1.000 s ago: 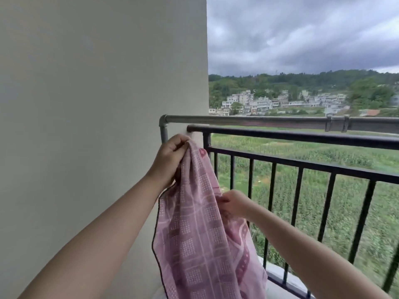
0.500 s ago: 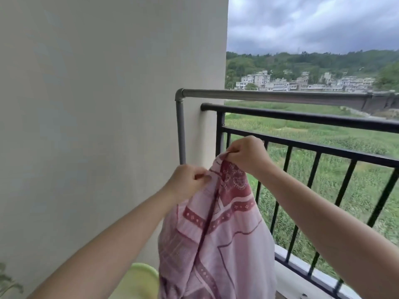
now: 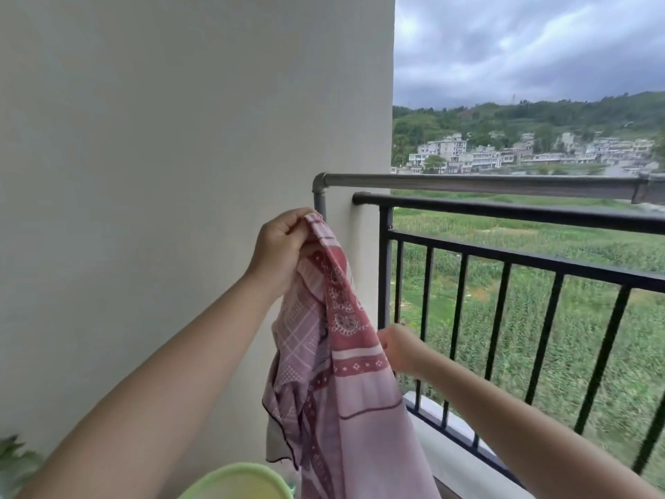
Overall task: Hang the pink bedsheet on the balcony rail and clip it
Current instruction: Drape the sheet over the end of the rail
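Leaves (image 3: 16, 462) poke in at the lower left corner, blurred, against the pale wall (image 3: 162, 174) that fills that whole side. A green basin (image 3: 237, 482) shows its rim at the bottom edge, just left of the hanging cloth. The left hand (image 3: 282, 246) is raised in front of the wall, fingers curled and pinching the top corner of the sheet (image 3: 338, 372). From that pinch the sheet drops straight down in loose folds, pink with a darker red patterned band, its lower end running out of view below. It hangs in the air, not over anything, just left of the rail (image 3: 503, 212) and below the grey pipe (image 3: 467, 181) that runs above and beside the rail's top bar. The right hand (image 3: 399, 349) sits lower, at the sheet's right edge, in front of the black bars; its fingers are mostly hidden behind the cloth, so I cannot tell whether it grips the edge or only touches it. Beyond the bars lie green fields, pale houses and a dark cloudy sky.
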{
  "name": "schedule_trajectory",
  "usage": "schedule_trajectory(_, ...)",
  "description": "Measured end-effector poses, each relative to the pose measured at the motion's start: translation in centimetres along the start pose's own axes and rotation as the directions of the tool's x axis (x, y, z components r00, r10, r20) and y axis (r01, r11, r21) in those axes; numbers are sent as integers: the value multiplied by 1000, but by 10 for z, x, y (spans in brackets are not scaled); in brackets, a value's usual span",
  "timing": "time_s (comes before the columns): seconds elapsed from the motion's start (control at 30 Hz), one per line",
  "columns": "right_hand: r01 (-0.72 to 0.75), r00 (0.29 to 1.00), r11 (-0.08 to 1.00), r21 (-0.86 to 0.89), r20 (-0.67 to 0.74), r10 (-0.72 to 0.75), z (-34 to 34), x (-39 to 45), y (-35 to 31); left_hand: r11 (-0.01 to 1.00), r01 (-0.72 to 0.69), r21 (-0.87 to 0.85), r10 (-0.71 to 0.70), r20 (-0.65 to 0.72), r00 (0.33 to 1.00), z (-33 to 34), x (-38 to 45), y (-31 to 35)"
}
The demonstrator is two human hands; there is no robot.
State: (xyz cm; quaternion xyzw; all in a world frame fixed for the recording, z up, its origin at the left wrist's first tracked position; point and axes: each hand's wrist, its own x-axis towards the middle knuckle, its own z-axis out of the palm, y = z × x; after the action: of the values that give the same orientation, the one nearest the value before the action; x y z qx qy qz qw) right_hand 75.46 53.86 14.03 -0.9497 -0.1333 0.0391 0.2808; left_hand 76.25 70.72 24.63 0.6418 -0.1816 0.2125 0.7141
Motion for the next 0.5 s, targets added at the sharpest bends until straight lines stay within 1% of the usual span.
schedule_trajectory(0.07,26,999,1000,4,36,-26,11,6,-7,999,8,-42,-6,61,998,-7,-4,10)
schedule_trajectory(0.13,57,996,996,61,58,-61,16,8,-15,998,17,-67,-9,122,992,-15,-10,18)
schedule_trajectory(0.2,93,993,993,78,65,-98,22,9,-24,996,28,-79,-20,97,995,-26,-12,22)
schedule_trajectory(0.27,144,989,988,48,20,-145,24,11,-25,995,57,-80,-56,18,998,-41,-17,26)
schedule_trajectory(0.3,159,987,987,11,-13,-159,20,12,-24,998,55,-11,-55,-21,998,-49,-19,27)
schedule_trajectory(0.33,149,986,988,-29,-70,-151,13,14,-20,983,65,170,-58,-49,997,-57,-21,27)
schedule_trajectory(0.37,119,981,992,-29,-148,-122,3,15,-18,886,102,452,-95,-37,995,-67,-23,25)
schedule_trajectory(0.4,110,964,994,-14,-242,-110,-9,16,-17,657,154,738,-232,3,973,-73,-28,23)
schedule_trajectory(0.43,133,933,991,-8,-337,-128,-21,18,-18,355,199,913,-450,-19,893,-76,-33,19)
schedule_trajectory(0.47,179,894,984,-24,-413,-173,-32,18,-24,116,178,977,-622,-68,780,-78,-39,14)
schedule_trajectory(0.5,228,866,972,-53,-446,-228,-41,19,-32,32,139,990,-705,-76,705,-78,-43,8)
